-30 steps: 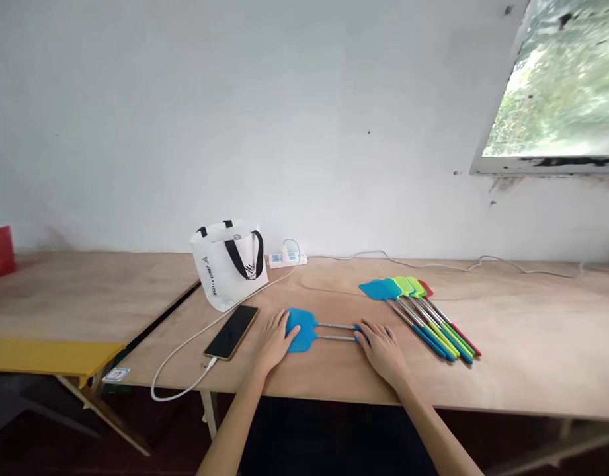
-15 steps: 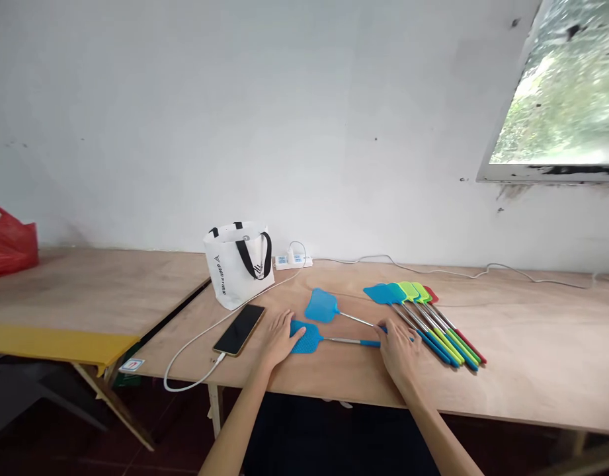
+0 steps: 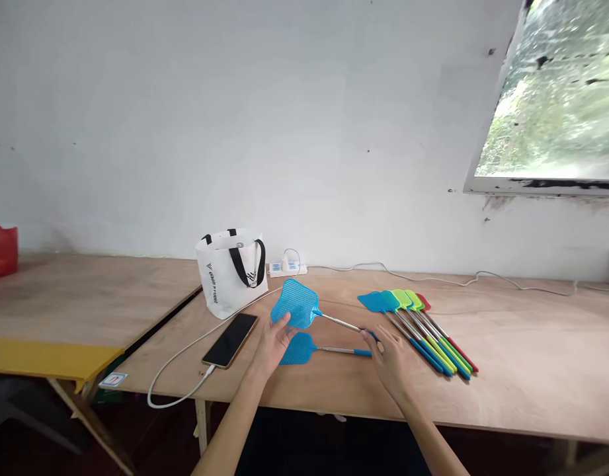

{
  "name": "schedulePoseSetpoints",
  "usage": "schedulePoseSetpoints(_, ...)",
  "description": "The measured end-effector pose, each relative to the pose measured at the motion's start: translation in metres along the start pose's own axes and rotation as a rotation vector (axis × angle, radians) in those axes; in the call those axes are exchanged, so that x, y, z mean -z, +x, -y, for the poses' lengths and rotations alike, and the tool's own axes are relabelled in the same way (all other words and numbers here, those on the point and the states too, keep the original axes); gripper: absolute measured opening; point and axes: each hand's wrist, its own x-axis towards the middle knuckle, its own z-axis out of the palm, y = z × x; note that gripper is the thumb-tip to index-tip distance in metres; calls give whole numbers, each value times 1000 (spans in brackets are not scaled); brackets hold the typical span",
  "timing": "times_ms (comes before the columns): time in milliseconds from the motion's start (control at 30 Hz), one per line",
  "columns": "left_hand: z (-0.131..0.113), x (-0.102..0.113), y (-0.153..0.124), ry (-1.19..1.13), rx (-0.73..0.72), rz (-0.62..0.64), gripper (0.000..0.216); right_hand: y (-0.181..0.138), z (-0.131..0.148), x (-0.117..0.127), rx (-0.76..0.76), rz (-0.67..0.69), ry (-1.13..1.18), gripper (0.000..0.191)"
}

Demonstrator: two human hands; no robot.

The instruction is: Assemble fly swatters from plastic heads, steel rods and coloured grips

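A blue fly swatter (image 3: 297, 303) is raised off the table between both hands. My left hand (image 3: 273, 344) pinches the lower edge of its mesh head, thumb on top. My right hand (image 3: 387, 357) is closed round its blue handle, most of which the fingers hide. Beneath it, a second blue fly swatter (image 3: 300, 349) lies flat, its head partly behind my left hand and its handle end reaching my right hand. To the right, several fly swatters (image 3: 423, 330) in blue, green and red lie fanned side by side, handles toward me.
Left of my hands lies a phone (image 3: 231, 340) on a white charging cable (image 3: 158, 377). A white bag (image 3: 229, 281) with black handles stands behind it, beside a power strip (image 3: 287, 268). A gap separates the left table (image 3: 96, 291), with a red plastic bag (image 3: 0, 250) on it.
One blue swatter has been lifted from the table and tilted. My left hand has moved from the lower swatter's head to the raised one's. The camera view has shifted slightly.
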Motion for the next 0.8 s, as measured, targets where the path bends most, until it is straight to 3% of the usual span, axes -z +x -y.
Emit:
schedulePoseSetpoints(100, 6, -15, -10, 78, 101, 185, 46, 1, 11, 7, 85, 62, -37, 38)
schedulePoseSetpoints(167, 14, -26, -15, 131, 121, 234, 47, 0, 19, 11, 136, 113, -81, 38)
schedulePoseSetpoints(367, 49, -52, -32, 184, 7, 188, 52, -8, 44, 12, 216, 146, -228, 44)
schedulePoseSetpoints(500, 57, -59, -36, 218, -91, 90, 49, -9, 52, 6, 223, 132, -286, 49)
schedulePoseSetpoints(633, 34, -33, -17, 123, -194, -150, 49, 1, 27, 14, 237, 154, -327, 48)
schedulePoseSetpoints(733, -1, 6, 4, 52, -308, -311, 48, 12, -18, 33, 222, 166, -339, 44)
schedulePoseSetpoints(800, -23, 28, 13, 13, -378, -406, 49, 15, -50, 46, 160, 99, -333, 47)
